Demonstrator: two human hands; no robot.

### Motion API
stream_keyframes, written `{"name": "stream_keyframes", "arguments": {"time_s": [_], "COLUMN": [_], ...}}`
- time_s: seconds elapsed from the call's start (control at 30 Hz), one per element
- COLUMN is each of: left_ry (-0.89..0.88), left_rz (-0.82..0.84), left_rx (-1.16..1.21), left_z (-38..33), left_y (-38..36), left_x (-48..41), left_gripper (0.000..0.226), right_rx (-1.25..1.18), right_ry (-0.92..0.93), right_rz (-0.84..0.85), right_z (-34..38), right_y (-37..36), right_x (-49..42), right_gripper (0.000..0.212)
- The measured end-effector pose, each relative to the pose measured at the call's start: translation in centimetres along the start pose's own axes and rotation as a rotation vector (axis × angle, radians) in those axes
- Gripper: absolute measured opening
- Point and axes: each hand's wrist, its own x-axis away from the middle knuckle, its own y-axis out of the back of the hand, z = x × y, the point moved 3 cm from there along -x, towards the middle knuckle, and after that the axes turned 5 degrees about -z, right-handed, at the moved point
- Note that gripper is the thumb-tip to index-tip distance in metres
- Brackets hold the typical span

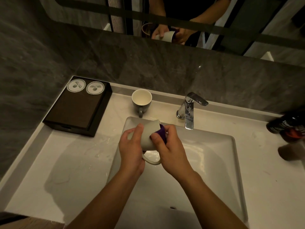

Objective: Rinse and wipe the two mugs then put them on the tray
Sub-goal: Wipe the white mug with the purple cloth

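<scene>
Wet sink (214, 162), frame centre: left hand (132, 152) grips mug (151, 136), right hand (166, 146) pinches purple cloth (160, 132) w/ thumb; slick mug could slip.

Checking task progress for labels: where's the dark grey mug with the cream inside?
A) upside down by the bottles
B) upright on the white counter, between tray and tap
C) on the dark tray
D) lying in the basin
B: the dark grey ceramic mug with the cream inside stands upright, mouth up, on the white countertop, between the dark rectangular tray and the chrome tap.
</scene>
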Motion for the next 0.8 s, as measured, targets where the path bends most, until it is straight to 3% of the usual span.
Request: {"name": "stream_keyframes", "arguments": {"time_s": [0.1,0.13,0.2,0.3,0.37,0.47,0.53,0.67,0.73,0.8], "left_ry": [-0.373,-0.423,-0.269,0.306,0.350,0.120,-0.104,-0.670,-0.732,-0.508], "left_rz": [-0.055,-0.033,0.098,0.313,0.295,0.085,0.016,0.012,0.069,0.130], "left_rx": [-0.133,-0.172,-0.189,-0.109,-0.162,-0.176,-0.225,-0.318,-0.315,-0.320], "left_z": [-0.3,-0.2,-0.3,-1.2,-1.9,-2.0,-1.4,-1.3,-1.3,-1.4], "left_y": [0.3,0.4,0.5,0.6,0.3,-0.6,-0.7,0.3,0.2,0.0], "left_x": [0.8,0.6,-0.2,-1.2,-1.2,-0.3,0.3,1.9,2.2,1.4], "left_gripper": [0.024,0.024,0.030,0.064,0.059,0.027,0.023,0.020,0.024,0.025], "right_rx": [-0.188,-0.209,-0.188,-0.030,0.055,0.082,0.025,-0.213,-0.267,-0.179], "right_ry": [-0.069,-0.060,0.005,0.102,0.129,0.153,0.120,-0.029,-0.061,-0.040], "right_rz": [-0.044,-0.051,-0.084,-0.081,-0.026,-0.023,-0.042,-0.061,-0.059,-0.063], "right_z": [0.4,0.5,0.5,-0.5,-1.1,-1.2,-0.4,0.6,0.8,0.8], "right_y": [-0.2,-0.2,0.1,0.5,0.3,-0.3,-0.3,0.8,1.1,1.2], "right_x": [0.0,0.2,0.7,1.3,1.8,2.1,2.0,1.5,1.3,1.3], "right_gripper": [0.011,0.009,0.010,0.019,0.021,0.015,0.006,0.027,0.026,0.024]}}
